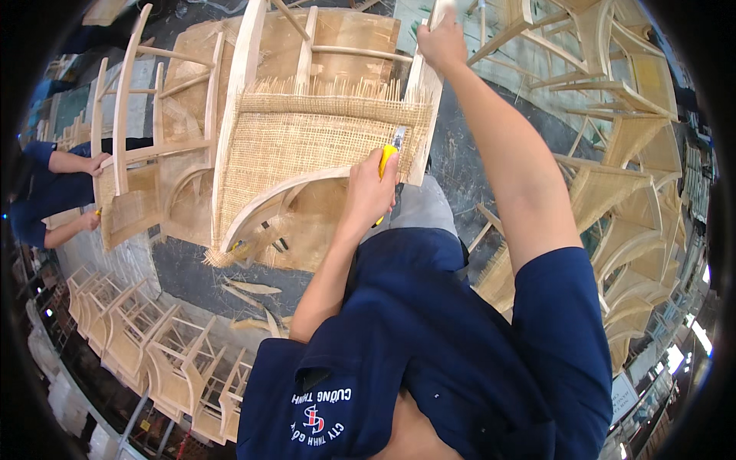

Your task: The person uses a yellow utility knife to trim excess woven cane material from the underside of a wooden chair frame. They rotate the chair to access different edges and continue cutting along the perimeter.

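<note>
Co-worker's hand [97, 162] steadies a neighbouring chair frame [134, 153]. Our left hand [370, 192] grips a yellow utility knife [387, 157], blade at the rattan webbing [307, 142]. Our right hand [442, 42] clutches our chair's wooden leg [420, 84].

I see one yellow utility knife [389, 157], one woven cane panel [310, 146] and one chair frame [253, 100] under my two hands. One co-worker [46, 188] works beside a second chair frame [126, 146].
</note>
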`<action>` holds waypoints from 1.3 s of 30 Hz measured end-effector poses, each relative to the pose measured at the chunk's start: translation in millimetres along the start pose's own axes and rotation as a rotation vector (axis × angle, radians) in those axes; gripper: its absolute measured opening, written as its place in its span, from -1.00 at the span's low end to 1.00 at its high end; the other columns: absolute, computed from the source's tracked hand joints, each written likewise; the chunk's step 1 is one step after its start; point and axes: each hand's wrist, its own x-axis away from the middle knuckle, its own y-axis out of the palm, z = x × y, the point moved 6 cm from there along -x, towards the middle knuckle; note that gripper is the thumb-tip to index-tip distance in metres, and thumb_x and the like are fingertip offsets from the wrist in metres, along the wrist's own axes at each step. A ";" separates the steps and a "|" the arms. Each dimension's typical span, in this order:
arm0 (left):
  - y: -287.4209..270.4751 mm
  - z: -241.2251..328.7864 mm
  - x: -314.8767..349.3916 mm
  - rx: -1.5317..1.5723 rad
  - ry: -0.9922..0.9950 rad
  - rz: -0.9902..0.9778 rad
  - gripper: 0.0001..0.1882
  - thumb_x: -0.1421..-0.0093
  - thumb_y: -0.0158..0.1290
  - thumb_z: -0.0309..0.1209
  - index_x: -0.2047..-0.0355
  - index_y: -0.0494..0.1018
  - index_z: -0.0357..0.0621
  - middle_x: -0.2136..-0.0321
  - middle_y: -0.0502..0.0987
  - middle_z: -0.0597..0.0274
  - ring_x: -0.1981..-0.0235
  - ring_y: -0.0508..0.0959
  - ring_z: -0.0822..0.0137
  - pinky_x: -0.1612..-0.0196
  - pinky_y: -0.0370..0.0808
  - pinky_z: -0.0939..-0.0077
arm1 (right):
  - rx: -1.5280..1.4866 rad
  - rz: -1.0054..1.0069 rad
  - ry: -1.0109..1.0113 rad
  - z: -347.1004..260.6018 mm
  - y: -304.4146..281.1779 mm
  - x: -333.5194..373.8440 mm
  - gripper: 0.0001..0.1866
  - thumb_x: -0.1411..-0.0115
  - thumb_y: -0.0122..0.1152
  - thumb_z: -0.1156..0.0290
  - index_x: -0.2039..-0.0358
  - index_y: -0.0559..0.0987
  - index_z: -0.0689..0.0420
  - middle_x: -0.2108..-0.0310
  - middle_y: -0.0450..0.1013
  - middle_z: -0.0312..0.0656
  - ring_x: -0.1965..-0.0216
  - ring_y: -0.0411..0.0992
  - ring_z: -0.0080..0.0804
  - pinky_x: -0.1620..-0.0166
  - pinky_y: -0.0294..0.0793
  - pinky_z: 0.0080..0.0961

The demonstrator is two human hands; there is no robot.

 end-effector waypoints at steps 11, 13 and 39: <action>8.1 3.7 -11.9 -0.120 0.066 -0.028 -0.62 -0.46 -0.06 -0.22 0.37 0.38 -0.32 0.65 0.48 0.23 0.76 0.48 0.44 0.74 0.43 0.47 | -0.025 0.002 0.040 8.1 2.3 -5.8 -0.16 -0.22 0.16 0.10 -0.42 0.11 0.18 -0.27 0.25 0.33 -0.28 0.27 0.24 -0.32 0.28 -0.05; 8.5 -1.1 -14.4 -0.165 0.118 -0.002 -0.62 -0.46 -0.07 -0.22 0.37 0.38 -0.34 0.65 0.48 0.21 0.76 0.49 0.43 0.74 0.43 0.46 | -0.039 -0.014 0.034 3.6 4.1 -2.5 -0.16 -0.22 0.15 0.10 -0.42 0.12 0.17 -0.28 0.25 0.32 -0.29 0.26 0.23 -0.33 0.27 -0.06; 5.1 23.2 -19.6 -0.386 -0.031 -0.276 -0.55 -0.49 -0.22 -0.24 0.32 0.33 -0.50 0.66 0.47 -0.11 0.74 0.55 0.09 0.62 0.49 0.18 | -0.045 -0.017 0.011 12.8 17.1 -11.4 -0.09 -0.16 0.19 0.20 -0.43 0.05 0.26 -0.26 0.26 0.36 -0.28 0.27 0.25 -0.31 0.30 -0.05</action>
